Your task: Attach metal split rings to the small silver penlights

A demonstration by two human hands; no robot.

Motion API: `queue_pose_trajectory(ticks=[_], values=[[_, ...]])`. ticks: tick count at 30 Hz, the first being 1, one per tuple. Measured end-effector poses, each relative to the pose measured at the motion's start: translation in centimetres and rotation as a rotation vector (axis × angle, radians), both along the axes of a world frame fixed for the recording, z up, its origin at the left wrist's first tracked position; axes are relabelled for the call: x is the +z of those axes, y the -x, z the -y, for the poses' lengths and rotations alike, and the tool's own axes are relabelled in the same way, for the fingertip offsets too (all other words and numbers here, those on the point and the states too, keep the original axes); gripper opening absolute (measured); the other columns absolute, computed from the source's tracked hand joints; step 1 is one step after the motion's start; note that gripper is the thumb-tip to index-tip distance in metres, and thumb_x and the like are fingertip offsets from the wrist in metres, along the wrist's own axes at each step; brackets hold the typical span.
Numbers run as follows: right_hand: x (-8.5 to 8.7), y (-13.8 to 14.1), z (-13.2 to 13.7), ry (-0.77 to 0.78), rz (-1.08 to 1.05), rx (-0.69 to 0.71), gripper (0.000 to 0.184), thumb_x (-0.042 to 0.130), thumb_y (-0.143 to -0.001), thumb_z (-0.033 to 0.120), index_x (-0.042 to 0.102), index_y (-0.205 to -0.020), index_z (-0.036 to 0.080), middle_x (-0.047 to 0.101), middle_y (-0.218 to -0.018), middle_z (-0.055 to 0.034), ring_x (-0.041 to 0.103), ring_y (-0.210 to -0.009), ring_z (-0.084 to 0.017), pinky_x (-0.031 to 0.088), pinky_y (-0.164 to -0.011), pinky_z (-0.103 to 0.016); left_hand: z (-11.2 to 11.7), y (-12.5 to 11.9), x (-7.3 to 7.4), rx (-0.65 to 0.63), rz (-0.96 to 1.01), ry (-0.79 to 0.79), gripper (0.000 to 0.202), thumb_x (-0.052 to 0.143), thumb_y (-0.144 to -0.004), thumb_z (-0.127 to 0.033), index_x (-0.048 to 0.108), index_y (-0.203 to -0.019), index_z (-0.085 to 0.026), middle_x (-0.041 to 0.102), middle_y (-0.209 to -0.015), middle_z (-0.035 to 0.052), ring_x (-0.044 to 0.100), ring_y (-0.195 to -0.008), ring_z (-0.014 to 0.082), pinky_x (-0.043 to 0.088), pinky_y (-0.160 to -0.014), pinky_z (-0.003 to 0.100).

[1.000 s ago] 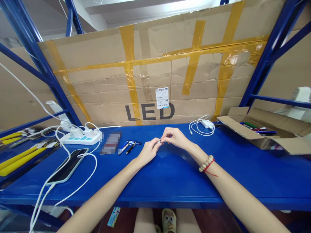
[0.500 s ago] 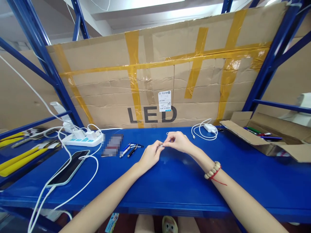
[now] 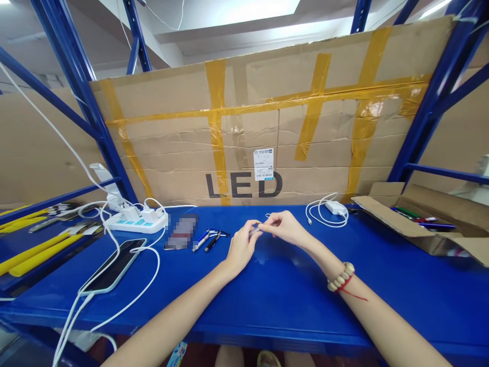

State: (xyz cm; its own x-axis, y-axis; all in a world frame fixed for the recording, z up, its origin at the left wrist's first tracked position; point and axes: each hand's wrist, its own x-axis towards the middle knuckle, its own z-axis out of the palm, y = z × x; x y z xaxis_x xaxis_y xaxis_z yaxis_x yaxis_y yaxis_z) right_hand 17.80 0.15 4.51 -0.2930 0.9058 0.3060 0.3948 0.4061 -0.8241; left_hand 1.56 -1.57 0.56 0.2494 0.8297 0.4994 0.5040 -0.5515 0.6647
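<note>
"What is being done?"
"A small pale thing (image 3: 254, 231) is worked on, it seems, pinched over the desk (image 3: 290, 300) by the left hand (image 3: 242, 246) and right hand (image 3: 286, 228)."
"Next?"
"Steady holding is needed, maybe."

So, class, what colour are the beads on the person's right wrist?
Pale beige; the beads show best in the head view.

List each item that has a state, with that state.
Left hand: closed on slim pale item
Right hand: pinching the item's end
Lower-left phone: screen dark, cable plugged in
Power strip: plugs inserted
Cardboard box: open, pens inside
White charger: lying, looped cable
LED cardboard: upright, taped
Loose pens: lying flat
Pixelated slab: flat, details unclear
</note>
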Motion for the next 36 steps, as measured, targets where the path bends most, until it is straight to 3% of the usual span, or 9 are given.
queue_pose_trajectory(ticks=[6, 15, 21, 28, 36], values=[[0.0, 0.0, -0.1, 0.025, -0.047, 0.041, 0.045, 0.066, -0.06, 0.057, 0.068, -0.064, 0.012, 0.059, -0.057, -0.0033, 0.046, -0.046, -0.008, 0.036, -0.047, -0.023, 0.2, -0.2, 0.2, -0.01, 0.011, -0.03, 0.025, 0.041, -0.089, -0.027, 0.054, -0.111, -0.026, 0.062, -0.111, 0.0018, 0.059, -0.093, 0.0158, 0.045, -0.082, 0.028], [0.0, -0.1, -0.1, -0.043, 0.127, -0.102, 0.044, 0.064, -0.063, 0.058, 0.067, -0.06, 0.014, 0.06, -0.055, -0.0027, 0.05, -0.051, -0.011, 0.034, -0.048, -0.022, 0.5, -0.5, 0.4, -0.012, 0.082, 0.041, 0.021, 0.04, -0.089, -0.029, 0.057, -0.099, -0.023, 0.064, -0.09, 0.0005, 0.057, -0.078, 0.0143, 0.042, -0.072, 0.025], [-0.2, 0.0, 0.0, -0.152, 0.222, -0.2, 0.04, 0.061, -0.067, 0.056, 0.068, -0.062, 0.018, 0.065, -0.063, -0.0025, 0.054, -0.057, -0.012, 0.034, -0.05, -0.022, 0.4, -1.0, 0.1, -0.051, 0.231, 0.129, 0.026, 0.039, -0.088, -0.036, 0.056, -0.094, -0.019, 0.054, -0.068, -0.0018, 0.052, -0.067, 0.0126, 0.039, -0.065, 0.023], [-0.3, -0.2, -0.3, -0.208, 0.156, -0.164, 0.031, 0.061, -0.072, 0.049, 0.071, -0.076, 0.02, 0.067, -0.075, -0.0032, 0.053, -0.054, -0.01, 0.036, -0.048, -0.021, -0.2, -1.4, -0.5, -0.053, 0.373, 0.182, 0.03, 0.039, -0.086, -0.04, 0.056, -0.09, -0.016, 0.047, -0.062, -0.0025, 0.046, -0.062, 0.0116, 0.035, -0.062, 0.023], [-0.9, -1.1, -1.3, -0.162, 0.113, 0.017, 0.031, 0.064, -0.072, 0.048, 0.073, -0.083, 0.021, 0.067, -0.083, -0.0044, 0.052, -0.049, -0.007, 0.039, -0.048, -0.022, 0.3, -1.2, 0.2, -0.04, 0.302, 0.164, 0.029, 0.038, -0.086, -0.041, 0.054, -0.083, -0.017, 0.046, -0.063, -0.0026, 0.045, -0.062, 0.0112, 0.035, -0.061, 0.023]])
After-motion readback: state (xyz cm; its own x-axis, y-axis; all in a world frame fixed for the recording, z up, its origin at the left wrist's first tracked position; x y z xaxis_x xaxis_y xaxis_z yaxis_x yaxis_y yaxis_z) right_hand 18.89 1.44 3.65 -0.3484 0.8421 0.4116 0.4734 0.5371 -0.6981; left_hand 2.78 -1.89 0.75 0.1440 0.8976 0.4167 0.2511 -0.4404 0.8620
